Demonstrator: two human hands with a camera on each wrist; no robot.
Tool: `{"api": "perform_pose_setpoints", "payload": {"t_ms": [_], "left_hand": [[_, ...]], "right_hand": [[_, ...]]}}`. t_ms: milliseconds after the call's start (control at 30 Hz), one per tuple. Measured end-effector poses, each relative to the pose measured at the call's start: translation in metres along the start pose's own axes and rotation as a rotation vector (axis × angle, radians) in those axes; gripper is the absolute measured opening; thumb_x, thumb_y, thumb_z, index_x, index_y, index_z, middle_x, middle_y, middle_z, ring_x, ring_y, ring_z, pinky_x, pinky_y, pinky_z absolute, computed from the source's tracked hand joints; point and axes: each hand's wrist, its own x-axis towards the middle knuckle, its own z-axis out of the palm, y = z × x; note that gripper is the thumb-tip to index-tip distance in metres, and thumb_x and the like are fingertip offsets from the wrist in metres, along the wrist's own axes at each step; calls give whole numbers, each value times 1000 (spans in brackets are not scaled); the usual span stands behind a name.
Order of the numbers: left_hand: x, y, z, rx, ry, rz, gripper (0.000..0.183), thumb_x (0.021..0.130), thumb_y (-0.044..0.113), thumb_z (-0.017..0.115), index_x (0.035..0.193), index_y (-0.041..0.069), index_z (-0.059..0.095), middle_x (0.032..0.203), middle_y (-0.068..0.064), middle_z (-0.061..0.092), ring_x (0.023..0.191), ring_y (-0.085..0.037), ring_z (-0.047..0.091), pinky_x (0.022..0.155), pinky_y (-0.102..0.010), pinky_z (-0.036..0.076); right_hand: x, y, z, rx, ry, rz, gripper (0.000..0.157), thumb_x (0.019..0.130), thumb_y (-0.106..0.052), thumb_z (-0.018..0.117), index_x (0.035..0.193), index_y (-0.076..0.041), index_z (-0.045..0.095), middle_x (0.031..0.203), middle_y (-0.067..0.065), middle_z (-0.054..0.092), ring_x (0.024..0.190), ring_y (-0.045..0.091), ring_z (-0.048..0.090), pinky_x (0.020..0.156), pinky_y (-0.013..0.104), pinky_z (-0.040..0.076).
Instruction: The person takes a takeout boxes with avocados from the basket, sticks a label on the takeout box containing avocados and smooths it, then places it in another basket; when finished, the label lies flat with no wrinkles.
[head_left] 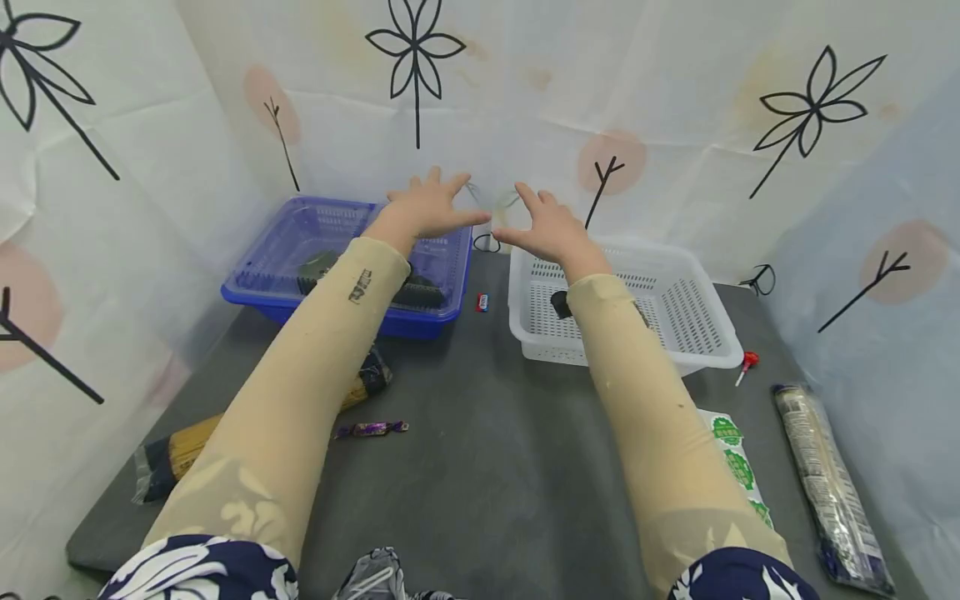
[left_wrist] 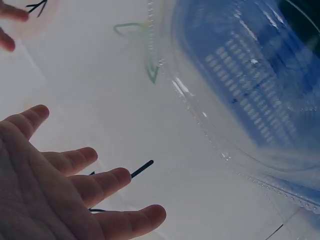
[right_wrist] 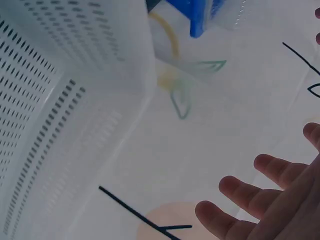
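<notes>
My left hand [head_left: 429, 208] is held in the air over the back of the blue basket [head_left: 258, 283], fingers spread and holding nothing. Clear plastic and dark items [head_left: 420, 293] lie in that basket, partly covered by my forearm. Above the rear left corner of the white perforated basket [head_left: 701, 312] is my right hand [head_left: 551, 227], its fingers also spread and nothing in them. A black item [head_left: 560, 304] shows inside the white basket; my arm hides part of its contents. In the left wrist view a clear plastic rim [left_wrist: 205, 117] stands beside the left hand [left_wrist: 65, 185], apart from it.
A small red-and-blue wrapped piece [head_left: 482, 302] lies between the baskets. Nearer are a purple wrapped candy [head_left: 372, 429] and a long yellow-and-dark packet [head_left: 197, 446]. At right are a red lollipop [head_left: 750, 360], a green-and-white packet [head_left: 738, 462] and a long silvery packet [head_left: 832, 492]. Patterned cloth surrounds the table.
</notes>
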Motion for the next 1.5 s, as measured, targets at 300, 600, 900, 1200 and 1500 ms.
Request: {"api": "perform_pose_setpoints", "payload": {"t_ms": [300, 600, 900, 1200, 1500], "left_hand": [[-30, -20, -10, -258, 115, 97, 83, 75, 72, 33, 139, 32, -2, 145, -9, -4, 131, -30, 7, 99, -57, 16], [-84, -37, -5, -607, 264, 54, 76, 77, 65, 40, 138, 35, 7, 141, -7, 20, 124, -26, 28, 93, -49, 31], [-150, -62, 46, -873, 483, -77, 61, 84, 51, 43, 136, 31, 19, 111, -9, 42, 83, -24, 51, 73, -41, 45], [-171, -92, 106, -1084, 671, -291, 58, 85, 40, 50, 134, 24, 24, 92, -3, 45, 75, -24, 53, 63, -28, 50], [-163, -110, 138, -1366, 832, -451, 70, 76, 36, 64, 130, 24, 21, 90, -5, 39, 62, -15, 52, 59, -23, 50]], "right_hand": [[-10, -28, 7, 381, 20, 8, 85, 75, -58, 53, 140, -30, 5, 145, -1, 11, 130, 20, 16, 102, 42, 22], [-36, -51, 34, 710, -27, 55, 80, 75, -50, 59, 138, -28, 16, 139, 7, 27, 125, 24, 29, 94, 44, 33], [-53, -69, 73, 825, -13, 95, 75, 76, -45, 61, 137, -27, 21, 135, 7, 32, 120, 23, 36, 87, 41, 41], [-62, -75, 103, 891, 95, 122, 74, 76, -40, 62, 136, -24, 22, 128, 9, 35, 110, 24, 40, 82, 40, 42], [-63, -78, 116, 1011, 158, 121, 67, 76, -33, 64, 132, -27, 27, 123, 10, 38, 90, 20, 46, 70, 32, 44]]}}
